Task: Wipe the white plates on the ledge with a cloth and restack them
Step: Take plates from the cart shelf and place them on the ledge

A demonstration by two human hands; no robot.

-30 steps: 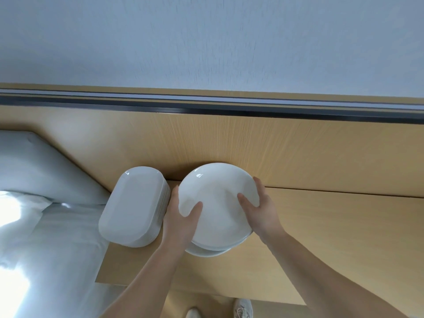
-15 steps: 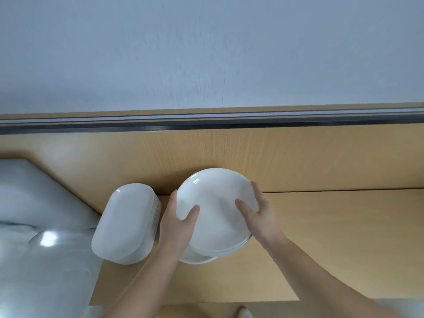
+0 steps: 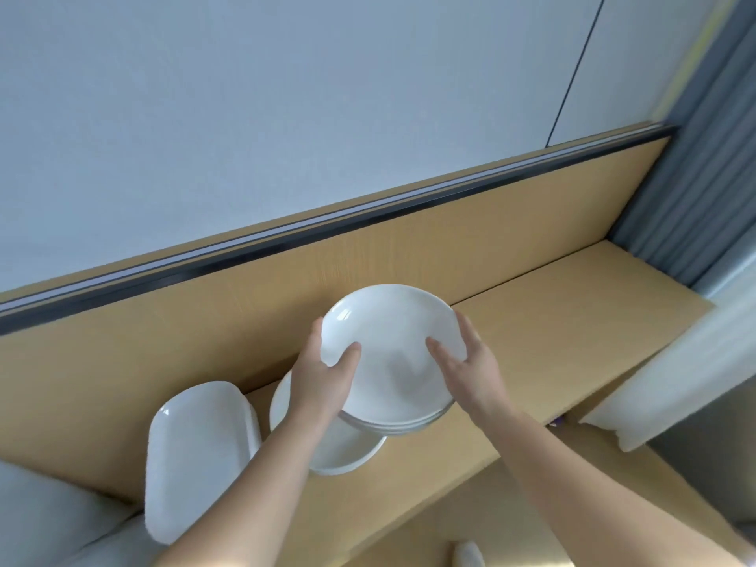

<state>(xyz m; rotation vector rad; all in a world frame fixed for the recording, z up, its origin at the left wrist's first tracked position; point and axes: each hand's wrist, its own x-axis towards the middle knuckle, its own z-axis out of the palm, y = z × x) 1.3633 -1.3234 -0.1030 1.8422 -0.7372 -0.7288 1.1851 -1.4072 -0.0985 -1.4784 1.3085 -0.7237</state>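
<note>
A small stack of round white plates (image 3: 392,349) is held up above the wooden ledge (image 3: 552,337). My left hand (image 3: 323,378) grips its left rim, thumb on the top plate. My right hand (image 3: 466,366) grips the right rim, thumb also on top. Below and to the left, more round white plates (image 3: 343,452) lie on the ledge, partly hidden by my left forearm. A stack of white oblong plates (image 3: 196,452) stands at the ledge's left end. No cloth is in view.
A wooden back panel (image 3: 204,341) with a dark rail rises behind the ledge. White bedding (image 3: 37,521) lies at the lower left. A grey curtain (image 3: 695,190) and a white curtain (image 3: 675,374) hang at the right. A shoe (image 3: 468,554) shows on the floor.
Both hands have lifted the upper round plates off the lower ones and carried them to the right. The camera has swung right, bringing the curtains into view.
</note>
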